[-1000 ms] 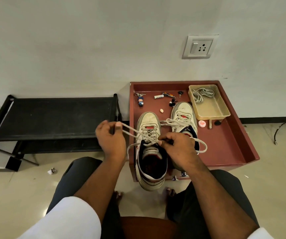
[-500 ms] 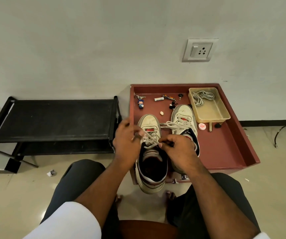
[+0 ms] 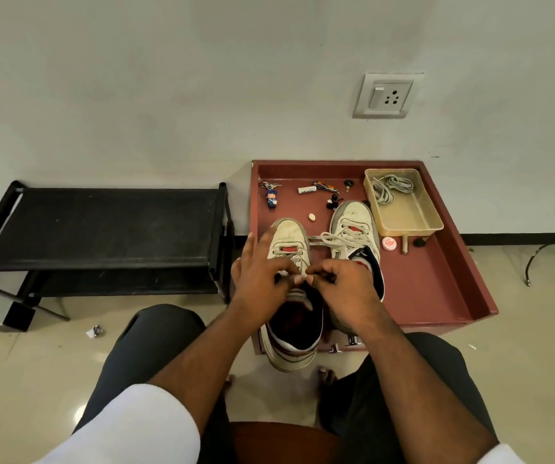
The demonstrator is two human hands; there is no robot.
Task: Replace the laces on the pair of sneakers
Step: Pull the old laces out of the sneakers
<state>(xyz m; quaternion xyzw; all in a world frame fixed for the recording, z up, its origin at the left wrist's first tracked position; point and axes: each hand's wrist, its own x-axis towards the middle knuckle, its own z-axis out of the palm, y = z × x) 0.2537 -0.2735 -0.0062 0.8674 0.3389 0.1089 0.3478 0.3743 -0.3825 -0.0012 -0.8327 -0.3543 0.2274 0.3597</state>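
Observation:
Two worn white sneakers stand on a red tray (image 3: 436, 289). The left sneaker (image 3: 291, 329) hangs over the tray's front edge, its opening towards me. My left hand (image 3: 259, 279) lies over its lacing, fingers spread, thumb and forefinger pinching the white lace (image 3: 323, 241). My right hand (image 3: 343, 286) pinches the same lace at the sneaker's tongue, fingertips meeting the left hand's. The lace trails across to the right sneaker (image 3: 353, 229), which is laced. A second grey lace (image 3: 390, 189) lies coiled in a beige plastic tub (image 3: 413, 219).
A black low rack (image 3: 101, 229) stands left of the tray against the wall. Small items lie at the tray's back: a keychain figure (image 3: 272, 198), a small tube (image 3: 306, 189), keys, a round red-and-white disc (image 3: 388, 243). A cable (image 3: 544, 256) lies on the floor at right.
My left hand, which held the lace pulled out to the left, has come in over the left sneaker's lacing to meet my right hand. The lace's slack now lies towards the right sneaker.

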